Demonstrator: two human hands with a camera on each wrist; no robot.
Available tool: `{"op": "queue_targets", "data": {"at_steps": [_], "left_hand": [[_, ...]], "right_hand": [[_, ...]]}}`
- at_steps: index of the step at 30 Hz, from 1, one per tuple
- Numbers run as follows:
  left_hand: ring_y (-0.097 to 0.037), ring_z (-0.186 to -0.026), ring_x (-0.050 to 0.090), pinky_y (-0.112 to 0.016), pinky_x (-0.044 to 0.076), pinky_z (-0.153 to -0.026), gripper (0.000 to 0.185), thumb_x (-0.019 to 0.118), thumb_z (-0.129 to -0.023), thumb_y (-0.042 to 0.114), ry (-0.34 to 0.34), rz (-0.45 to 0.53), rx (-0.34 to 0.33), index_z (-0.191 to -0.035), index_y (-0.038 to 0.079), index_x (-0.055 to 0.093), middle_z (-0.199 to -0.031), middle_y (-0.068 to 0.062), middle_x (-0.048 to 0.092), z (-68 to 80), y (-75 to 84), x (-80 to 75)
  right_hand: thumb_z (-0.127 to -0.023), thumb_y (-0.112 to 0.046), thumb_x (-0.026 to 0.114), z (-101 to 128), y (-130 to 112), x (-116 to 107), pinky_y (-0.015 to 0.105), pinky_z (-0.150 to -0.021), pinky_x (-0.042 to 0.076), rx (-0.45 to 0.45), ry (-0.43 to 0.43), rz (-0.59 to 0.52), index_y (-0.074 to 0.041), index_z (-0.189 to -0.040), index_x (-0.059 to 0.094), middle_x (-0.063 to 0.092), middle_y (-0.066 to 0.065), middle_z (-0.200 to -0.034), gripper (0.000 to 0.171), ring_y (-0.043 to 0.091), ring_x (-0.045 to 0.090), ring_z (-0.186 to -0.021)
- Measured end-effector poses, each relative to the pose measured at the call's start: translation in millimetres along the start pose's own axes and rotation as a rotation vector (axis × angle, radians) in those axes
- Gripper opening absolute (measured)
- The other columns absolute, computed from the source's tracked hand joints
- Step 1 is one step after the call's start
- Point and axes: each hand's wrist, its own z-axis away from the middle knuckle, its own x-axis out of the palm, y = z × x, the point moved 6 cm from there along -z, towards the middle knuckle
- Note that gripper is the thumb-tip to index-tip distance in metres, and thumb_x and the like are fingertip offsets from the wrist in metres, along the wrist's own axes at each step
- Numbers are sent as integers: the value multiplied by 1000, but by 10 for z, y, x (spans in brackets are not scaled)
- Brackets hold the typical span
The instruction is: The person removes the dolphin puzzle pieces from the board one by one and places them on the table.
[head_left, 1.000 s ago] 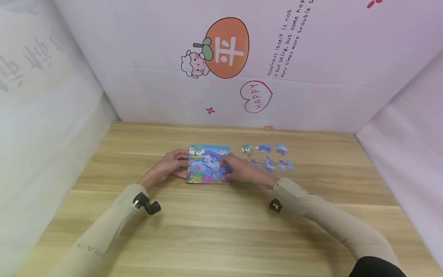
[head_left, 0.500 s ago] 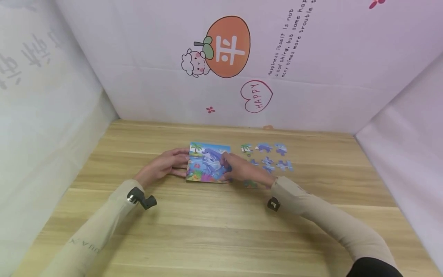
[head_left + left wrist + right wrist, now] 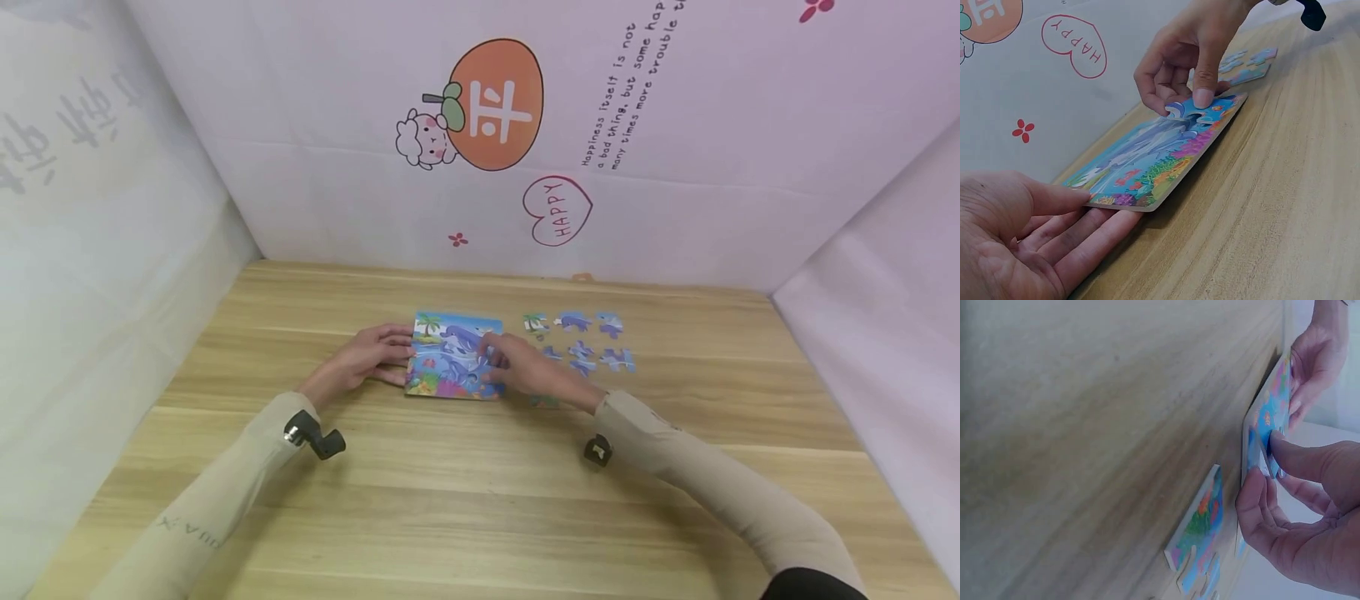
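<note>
Your puzzle board shows a blue dolphin scene with palm and coral; loose pieces are mostly blue; the tabletop is light wood grain.

We view the table from above via the head camera; both wrist cameras sit low and close, sharing the puzzle board

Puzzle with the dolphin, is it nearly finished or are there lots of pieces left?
Most of the puzzle board already shows its picture. The right hand pinches one blue piece at the board's right edge, while the left hand lies flat, steadying the left edge. Several loose pieces wait on the table to the right, plus one near the right wrist. So: partly done, some left.
</note>
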Motion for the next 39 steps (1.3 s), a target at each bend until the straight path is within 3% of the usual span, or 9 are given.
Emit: {"op": "queue_targets", "data": {"at_steps": [7,13,17,25,32,39], "left_hand": [[-20,-105,70,-36,69,-81,57,58,-107,5,14,-2,-12,-160,5,38,-156,-24,47,-9,-15,7],[-22,-109,69,-36,69,-81,57,57,-107,5,10,-9,-2,-160,3,37,-157,-25,45,-22,-9,5],[-23,-109,68,-36,69,-81,56,57,-107,5,15,-11,-6,-159,4,38,-156,-25,47,-19,-12,-1],[-22,-110,68,-34,69,-80,56,58,-106,6,13,-23,4,-159,4,39,-156,-24,47,-37,-21,-16],[-23,-110,66,-34,69,-80,56,59,-106,6,12,-27,1,-158,4,40,-155,-22,47,-32,-10,4],[-22,-107,67,-35,69,-79,55,60,-105,6,31,-21,-6,-158,5,41,-152,-22,50,-30,-25,-6]], "right_hand": [[-99,-1,68,3,56,-32,30,-77,63,-14,31,-134,-5,-117,64,71,10,-97,19,20,69,-87],[-101,4,60,65,89,-135,40,-82,67,-41,-2,-266,0,-117,63,71,19,-104,17,29,72,-92],[-102,0,61,159,191,-277,42,-84,67,-15,-23,-285,0,-120,63,72,19,-108,19,30,73,-96],[-103,-5,64,372,477,-637,44,-89,66,38,24,-294,4,-117,64,72,21,-111,18,30,71,-100],[-105,-5,60,646,718,-818,48,-86,68,77,-32,-364,7,-120,61,66,21,-110,19,25,68,-99],[-103,-1,58,916,927,-969,42,-83,68,158,-81,-294,10,-123,59,66,20,-108,22,24,68,-92]]}}
